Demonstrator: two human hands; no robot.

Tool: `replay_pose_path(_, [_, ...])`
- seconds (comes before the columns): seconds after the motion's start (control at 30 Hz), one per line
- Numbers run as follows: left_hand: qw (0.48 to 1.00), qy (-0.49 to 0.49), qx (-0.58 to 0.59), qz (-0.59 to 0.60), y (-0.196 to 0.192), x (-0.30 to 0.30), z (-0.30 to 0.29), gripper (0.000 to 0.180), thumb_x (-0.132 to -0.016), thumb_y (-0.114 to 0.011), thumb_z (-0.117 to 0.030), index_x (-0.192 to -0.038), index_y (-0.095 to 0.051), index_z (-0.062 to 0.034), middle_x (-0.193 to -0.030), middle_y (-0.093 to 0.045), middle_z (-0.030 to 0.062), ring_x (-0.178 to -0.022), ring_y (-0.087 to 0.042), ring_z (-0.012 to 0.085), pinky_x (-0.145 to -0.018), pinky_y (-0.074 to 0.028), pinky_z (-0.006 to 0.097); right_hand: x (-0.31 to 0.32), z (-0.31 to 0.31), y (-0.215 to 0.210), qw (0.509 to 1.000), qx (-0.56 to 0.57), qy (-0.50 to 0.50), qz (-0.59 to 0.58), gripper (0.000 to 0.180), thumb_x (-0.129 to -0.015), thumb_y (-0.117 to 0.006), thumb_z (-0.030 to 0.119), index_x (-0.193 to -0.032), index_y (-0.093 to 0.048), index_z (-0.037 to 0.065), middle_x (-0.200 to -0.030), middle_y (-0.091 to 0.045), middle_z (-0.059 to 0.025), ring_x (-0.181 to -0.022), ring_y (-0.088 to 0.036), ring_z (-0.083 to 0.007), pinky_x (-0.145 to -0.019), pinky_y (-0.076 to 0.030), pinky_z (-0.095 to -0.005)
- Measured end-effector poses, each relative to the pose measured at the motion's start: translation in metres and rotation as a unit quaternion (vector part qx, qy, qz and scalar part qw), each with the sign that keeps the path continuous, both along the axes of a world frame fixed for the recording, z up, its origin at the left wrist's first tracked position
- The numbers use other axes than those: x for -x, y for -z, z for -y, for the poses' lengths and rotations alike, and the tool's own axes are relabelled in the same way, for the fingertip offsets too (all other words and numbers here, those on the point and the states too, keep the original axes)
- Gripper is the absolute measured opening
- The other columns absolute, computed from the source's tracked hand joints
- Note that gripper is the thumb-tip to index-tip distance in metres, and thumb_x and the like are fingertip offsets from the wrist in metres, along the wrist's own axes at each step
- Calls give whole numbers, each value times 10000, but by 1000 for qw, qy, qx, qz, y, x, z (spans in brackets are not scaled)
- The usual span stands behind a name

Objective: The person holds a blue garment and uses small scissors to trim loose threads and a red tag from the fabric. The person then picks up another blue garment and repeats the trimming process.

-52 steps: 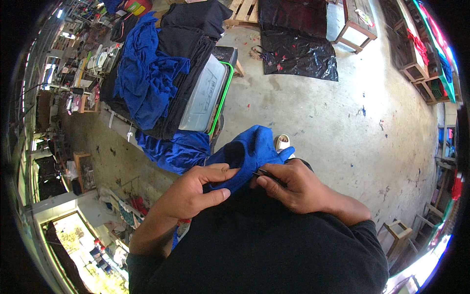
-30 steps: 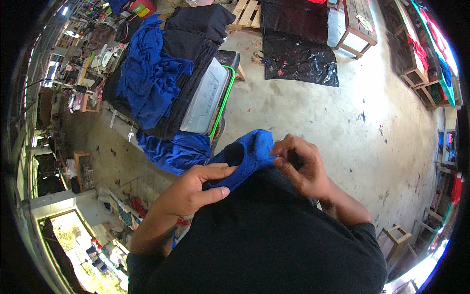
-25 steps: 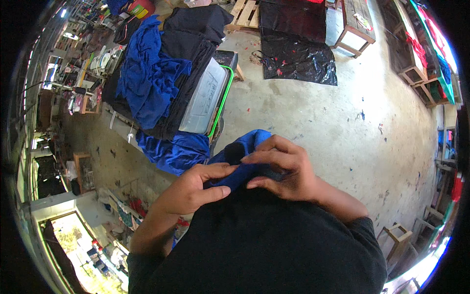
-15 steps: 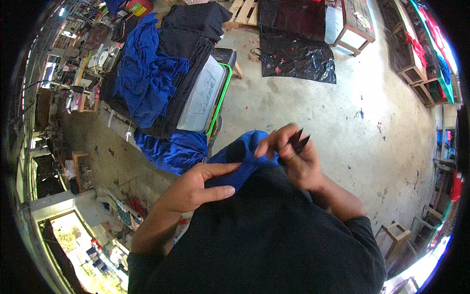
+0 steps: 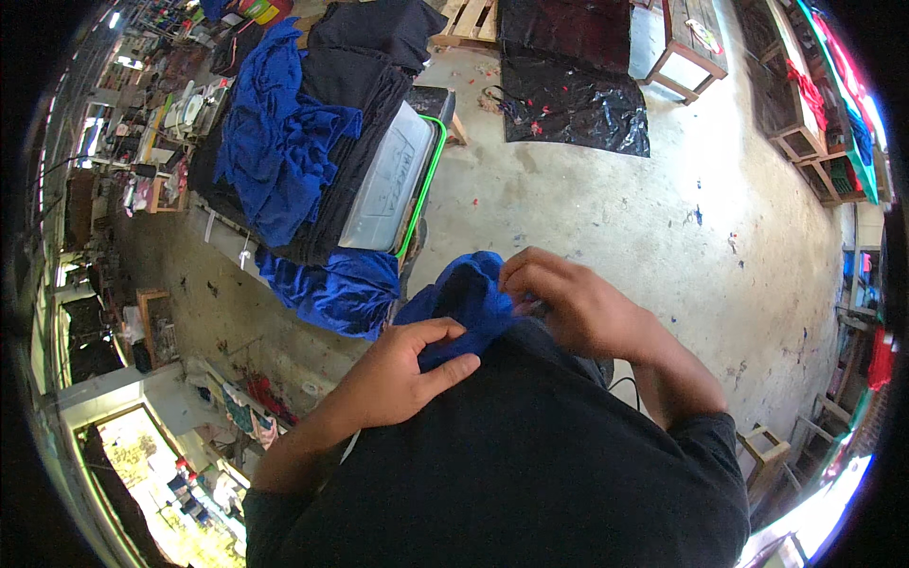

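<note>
Blue cloth: a bunched-up piece of blue cloth [image 5: 461, 301] sat right in front of the person's belly, held up in the air over the concrete floor [image 5: 606, 208]. It touched no counter.
Left hand: the left hand [image 5: 402, 369] lay flat on the near side of the blue cloth, thumb on top and fingers pressed on its lower fold. Its grip was closed on the cloth.
Right hand: the right hand [image 5: 573, 308] was curled down on the far side of the blue cloth, fingers pinching at its edge. Its grip was closed on the cloth too.
What changed: half a second before, the right hand was lifted off the cloth with something small and dark in its fingertips. Now it had come back down onto the cloth. The left hand had stayed where it was.
What that means: the work looked like small picking or trimming along the cloth edge, done bit by bit, and it seemed not finished.
Small dark thing: it could not be seen under the right hand now.
Around: a clear bin with a green rim [image 5: 393, 180] stood ahead, with a pile of blue and black clothes [image 5: 294, 142] next to it. A black plastic sheet [image 5: 573, 80] lay farther off on the floor.
</note>
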State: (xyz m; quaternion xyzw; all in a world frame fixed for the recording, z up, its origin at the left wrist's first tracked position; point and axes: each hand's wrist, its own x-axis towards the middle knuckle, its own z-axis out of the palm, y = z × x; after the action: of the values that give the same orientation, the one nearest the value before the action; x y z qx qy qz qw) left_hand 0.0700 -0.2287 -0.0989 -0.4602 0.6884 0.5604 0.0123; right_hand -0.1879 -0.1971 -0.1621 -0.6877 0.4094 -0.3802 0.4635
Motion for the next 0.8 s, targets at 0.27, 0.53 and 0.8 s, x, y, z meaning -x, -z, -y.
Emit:
replay_pose_path(0.27, [994, 68, 79, -22, 5, -4, 10, 276, -914, -683, -185, -1073, -640, 35, -1031, -691, 207, -987, -681, 342, -861, -513, 400, -7, 4, -8, 988, -2, -152, -6, 120, -842, -646, 57, -912, -583, -17, -868, -591, -202, -864, -595, -397, -761, -474, -450])
replay_pose_path(0.53, [990, 96, 99, -41, 4, -2, 5, 204, -912, -660, -141, -1023, -636, 28, -958, -671, 208, -905, -677, 334, -821, -516, 407, -39, -10, -7, 979, -43, -110, 164, 139, -890, -653, 92, -848, -583, -20, -813, -569, -148, -747, -582, -292, -674, -446, -394])
replay_pose_path(0.8, [993, 50, 64, -88, -1, -1, 1, 183, -898, -672, -147, -913, -649, 34, -866, -700, 175, -822, -707, 294, -750, -523, 343, -30, -11, 14, 969, -78, -104, 212, 327, -878, -704, 77, -651, -481, 5, -616, -450, -70, -548, -439, -198, -528, -337, -343])
